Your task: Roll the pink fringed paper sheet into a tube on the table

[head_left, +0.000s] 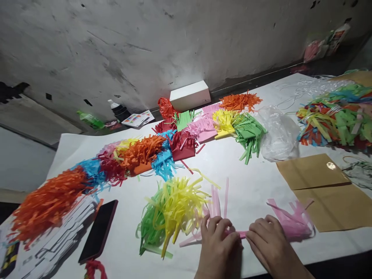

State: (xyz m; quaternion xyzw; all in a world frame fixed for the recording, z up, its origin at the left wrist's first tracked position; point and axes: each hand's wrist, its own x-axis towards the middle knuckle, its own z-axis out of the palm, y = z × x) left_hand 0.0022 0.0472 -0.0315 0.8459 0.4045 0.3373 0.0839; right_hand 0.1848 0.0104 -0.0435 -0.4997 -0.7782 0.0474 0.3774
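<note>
Near the table's front edge, my left hand [217,242] and my right hand [270,242] are closed on one strip of pink fringed tissue paper [295,224]. Its middle is narrow and looks rolled or twisted where it shows between them. Loose fringe spreads beyond both hands. My fingertips are partly hidden by the backs of the hands. Just left of my left hand lies a yellow fringed tissue tassel [186,199], and a green tassel [151,223] rests against it.
Behind are fringed paper bundles in orange [52,197], blue [162,162], dark red [183,145] and green [250,130]. A phone [99,232] lies left. Right are brown paper [328,193], a clear plastic bag [277,133] and a multicoloured tassel pile [337,120]. A white box [190,96] stands by the wall.
</note>
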